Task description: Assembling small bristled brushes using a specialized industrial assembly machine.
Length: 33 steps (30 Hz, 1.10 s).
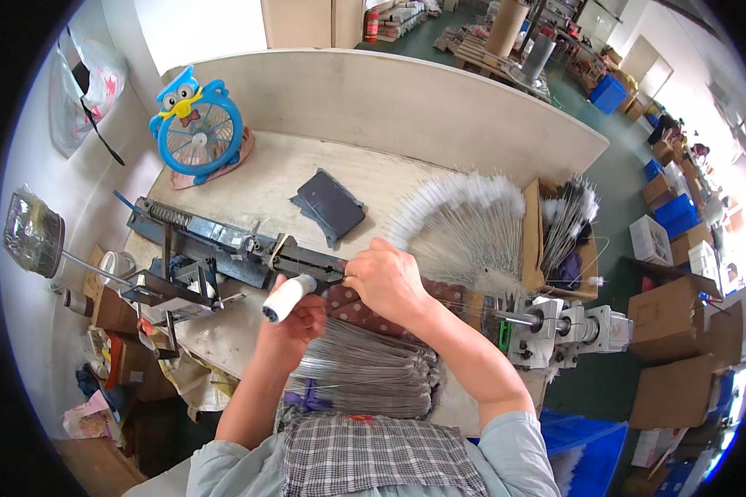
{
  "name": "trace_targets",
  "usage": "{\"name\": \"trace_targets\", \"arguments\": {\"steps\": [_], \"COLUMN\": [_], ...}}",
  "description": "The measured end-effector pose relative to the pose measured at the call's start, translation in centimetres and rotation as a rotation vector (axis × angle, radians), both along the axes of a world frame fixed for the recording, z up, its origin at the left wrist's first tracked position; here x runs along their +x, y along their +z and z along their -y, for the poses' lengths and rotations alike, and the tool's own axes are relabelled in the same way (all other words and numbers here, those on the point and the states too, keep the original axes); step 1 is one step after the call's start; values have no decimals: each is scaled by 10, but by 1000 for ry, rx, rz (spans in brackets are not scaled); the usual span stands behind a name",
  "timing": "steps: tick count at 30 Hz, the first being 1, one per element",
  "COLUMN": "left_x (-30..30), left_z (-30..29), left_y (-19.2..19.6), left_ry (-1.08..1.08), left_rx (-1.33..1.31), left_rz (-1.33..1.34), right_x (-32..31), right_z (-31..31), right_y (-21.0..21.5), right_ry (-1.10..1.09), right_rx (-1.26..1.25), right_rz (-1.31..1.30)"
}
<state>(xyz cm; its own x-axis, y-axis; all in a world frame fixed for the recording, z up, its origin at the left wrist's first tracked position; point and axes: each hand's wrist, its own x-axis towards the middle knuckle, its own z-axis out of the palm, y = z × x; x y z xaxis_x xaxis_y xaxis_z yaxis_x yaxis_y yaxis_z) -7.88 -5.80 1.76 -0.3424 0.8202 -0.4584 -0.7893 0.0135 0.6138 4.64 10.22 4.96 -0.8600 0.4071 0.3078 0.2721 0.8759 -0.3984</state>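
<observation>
My left hand (294, 319) is closed around a lever's white handle (288, 297) on a dark metal machine (224, 244) that lies across the bench. My right hand (387, 280) is just right of that handle, at the machine's right end. Its fingertips pinch something small and thin there; what it is I cannot tell. Below both hands lies a thick bundle of grey wires (365, 374). A fan of white-bristled wire brushes (464, 228) spreads out beyond my right hand.
A blue owl-shaped fan (197, 128) stands at the bench's far left. A dark flat pad (330, 207) lies mid-bench. A silver motor unit (568, 327) sits at the right, a box of brushes (568, 224) behind it. Cardboard boxes (680, 331) crowd the floor.
</observation>
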Motion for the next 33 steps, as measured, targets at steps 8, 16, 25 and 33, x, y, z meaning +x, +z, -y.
{"name": "trace_targets", "arguments": {"steps": [8, 16, 25, 33], "left_x": [11, 31, 39, -3], "left_z": [-28, -28, -34, 2], "left_y": [-11, -43, -35, -40], "left_ry": [-450, -202, -194, 28], "left_rx": [-468, -143, -279, -127], "left_rz": [-1341, -814, -985, -705], "right_x": [0, 51, 64, 34], "right_z": [-1, 20, 9, 11], "right_y": [2, 1, -71, -70], "right_ry": [-62, 24, -13, -167], "right_rx": [-1, 59, -34, -234], "right_rz": [88, -218, -233, 105]}}
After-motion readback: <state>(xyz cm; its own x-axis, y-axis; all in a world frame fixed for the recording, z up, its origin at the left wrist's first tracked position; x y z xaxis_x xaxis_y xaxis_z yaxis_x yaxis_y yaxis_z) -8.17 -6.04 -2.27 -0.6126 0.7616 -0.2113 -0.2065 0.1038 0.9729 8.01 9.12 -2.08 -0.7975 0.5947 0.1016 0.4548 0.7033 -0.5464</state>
